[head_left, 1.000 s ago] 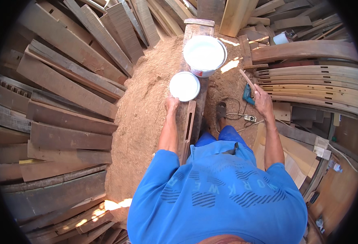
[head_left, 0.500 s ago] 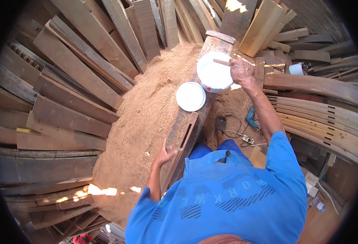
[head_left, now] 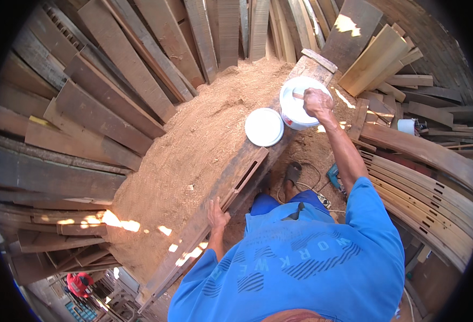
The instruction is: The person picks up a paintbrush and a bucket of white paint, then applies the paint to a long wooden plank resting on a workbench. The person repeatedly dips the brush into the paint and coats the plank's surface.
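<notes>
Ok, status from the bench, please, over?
Right grip: wooden stick, over or in white bucket. Left grip: open, by slotted wooden board. Round white lid or tub close beside bucket.

Bright daylight; hard sun patches (head_left: 121,221) on sawdust (head_left: 182,161); white bucket (head_left: 295,123) near washed-out; fisheye bending, black corners.

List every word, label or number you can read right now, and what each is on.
Blue shirt: large pale capitals among dark stripes; wording not copied here.
White bucket: red marking on its side, too small to read.
No other legible text.
</notes>
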Available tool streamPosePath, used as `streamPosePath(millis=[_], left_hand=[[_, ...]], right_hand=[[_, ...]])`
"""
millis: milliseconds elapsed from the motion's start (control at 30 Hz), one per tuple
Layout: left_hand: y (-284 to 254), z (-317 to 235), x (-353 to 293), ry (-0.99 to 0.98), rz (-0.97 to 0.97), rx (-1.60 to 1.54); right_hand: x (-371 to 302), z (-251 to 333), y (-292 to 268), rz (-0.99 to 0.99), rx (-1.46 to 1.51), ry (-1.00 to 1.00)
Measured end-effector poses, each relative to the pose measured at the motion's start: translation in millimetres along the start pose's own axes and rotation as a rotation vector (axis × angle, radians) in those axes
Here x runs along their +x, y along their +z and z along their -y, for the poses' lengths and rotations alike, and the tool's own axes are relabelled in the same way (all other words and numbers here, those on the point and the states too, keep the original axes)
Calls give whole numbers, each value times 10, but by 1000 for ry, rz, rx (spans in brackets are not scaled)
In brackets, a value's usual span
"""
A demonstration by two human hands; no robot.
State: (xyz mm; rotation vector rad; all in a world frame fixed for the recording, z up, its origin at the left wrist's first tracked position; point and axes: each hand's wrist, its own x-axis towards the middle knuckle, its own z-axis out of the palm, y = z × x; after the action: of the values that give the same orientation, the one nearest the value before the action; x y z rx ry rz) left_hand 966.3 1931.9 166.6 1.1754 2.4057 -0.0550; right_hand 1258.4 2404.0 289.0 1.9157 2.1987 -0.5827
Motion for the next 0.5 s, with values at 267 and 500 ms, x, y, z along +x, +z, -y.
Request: streamPosePath(millis=[267,500], left_hand=[[-18,27,37,-55,92,4],[-77,-14,25,-81,100,0]], right_hand=[[-161,-480,135,-137,359,-71],[-358,-655,22,-186,453,-106]])
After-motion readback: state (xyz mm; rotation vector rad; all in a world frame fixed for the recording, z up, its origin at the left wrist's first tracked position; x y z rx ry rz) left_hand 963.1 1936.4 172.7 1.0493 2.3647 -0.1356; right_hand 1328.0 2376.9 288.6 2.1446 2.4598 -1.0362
